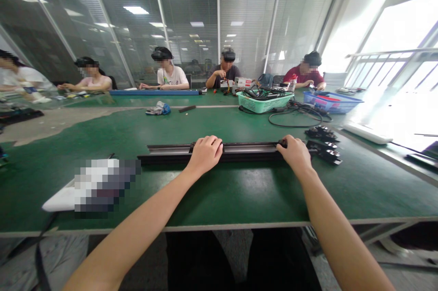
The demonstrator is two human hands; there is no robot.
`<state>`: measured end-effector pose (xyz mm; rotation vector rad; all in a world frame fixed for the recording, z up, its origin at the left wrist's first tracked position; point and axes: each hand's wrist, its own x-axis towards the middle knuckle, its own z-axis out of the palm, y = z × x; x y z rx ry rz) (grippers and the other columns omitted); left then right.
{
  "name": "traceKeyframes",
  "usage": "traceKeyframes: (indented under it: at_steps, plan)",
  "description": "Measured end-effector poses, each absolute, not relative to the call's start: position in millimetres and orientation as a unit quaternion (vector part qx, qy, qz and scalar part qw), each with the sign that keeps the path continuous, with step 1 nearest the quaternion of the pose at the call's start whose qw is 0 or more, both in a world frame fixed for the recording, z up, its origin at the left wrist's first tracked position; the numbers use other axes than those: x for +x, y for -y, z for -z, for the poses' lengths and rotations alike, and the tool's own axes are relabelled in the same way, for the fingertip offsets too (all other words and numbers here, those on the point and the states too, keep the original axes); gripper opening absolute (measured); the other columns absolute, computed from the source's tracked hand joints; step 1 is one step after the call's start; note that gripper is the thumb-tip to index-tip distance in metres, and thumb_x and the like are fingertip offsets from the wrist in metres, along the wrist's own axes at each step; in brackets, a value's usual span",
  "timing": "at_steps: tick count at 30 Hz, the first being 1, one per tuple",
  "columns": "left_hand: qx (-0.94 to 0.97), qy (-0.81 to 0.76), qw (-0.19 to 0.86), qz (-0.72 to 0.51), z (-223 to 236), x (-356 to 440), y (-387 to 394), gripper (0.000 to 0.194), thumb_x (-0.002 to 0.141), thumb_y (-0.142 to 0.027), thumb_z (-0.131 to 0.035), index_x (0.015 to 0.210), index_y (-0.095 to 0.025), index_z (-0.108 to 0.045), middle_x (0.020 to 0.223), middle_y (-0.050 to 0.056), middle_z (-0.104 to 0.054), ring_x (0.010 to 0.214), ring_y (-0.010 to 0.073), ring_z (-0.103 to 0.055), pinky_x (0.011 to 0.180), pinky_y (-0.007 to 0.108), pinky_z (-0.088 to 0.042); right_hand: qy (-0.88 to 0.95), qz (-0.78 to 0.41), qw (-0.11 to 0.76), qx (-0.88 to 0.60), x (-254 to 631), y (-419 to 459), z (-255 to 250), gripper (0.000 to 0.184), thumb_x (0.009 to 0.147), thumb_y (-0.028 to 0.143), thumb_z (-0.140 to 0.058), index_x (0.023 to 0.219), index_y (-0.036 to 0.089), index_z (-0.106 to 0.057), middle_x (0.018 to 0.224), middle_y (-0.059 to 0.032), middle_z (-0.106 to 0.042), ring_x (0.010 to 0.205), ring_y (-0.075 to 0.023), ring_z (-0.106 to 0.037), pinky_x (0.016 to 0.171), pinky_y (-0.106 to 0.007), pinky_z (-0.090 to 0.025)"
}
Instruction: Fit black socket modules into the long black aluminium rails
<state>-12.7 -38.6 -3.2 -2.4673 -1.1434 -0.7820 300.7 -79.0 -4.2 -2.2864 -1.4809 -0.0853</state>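
Note:
A long black metal rail (167, 159) with a grey groove lies across the green table in front of me. My left hand (206, 153) is curled over the rail's middle, gripping a black block whose dark edges show beside the fingers. Toward the rail's right end, my right hand (296, 152) is closed on a small black part (282, 143), thumb and fingers around it. Most of both black parts is hidden by the hands. Just beyond the right hand, several black metal pieces (321, 134) lie in two clusters.
A white device (61, 197), partly blurred, sits at the left near the table's edge (219, 228). Farther back are a green basket (265, 103) of cables, a blue basket (337, 103), a cloth (159, 108) and a short dark strip (187, 109). Several people sit at the far side.

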Motion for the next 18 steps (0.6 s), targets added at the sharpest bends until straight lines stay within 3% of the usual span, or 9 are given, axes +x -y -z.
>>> traceKeyframes:
  at_steps: [18]
  plan:
    - [-0.861, 0.398, 0.155, 0.276, 3.6, -13.5, 38.5, 0.030, 0.103, -0.028, -0.040, 0.112, -0.020, -0.067, 0.109, 0.009, -0.070, 0.104, 0.0240, -0.063, 0.093, 0.040, -0.046, 0.510, 0.051, 0.201, -0.835, 308.7, 82.2, 5.2, 0.041, 0.095, 0.038, -0.049, 0.125, 0.014, -0.064, 0.113, -0.0200, -0.064, 0.106, -0.0302, -0.061, 0.084, -0.038, -0.048]
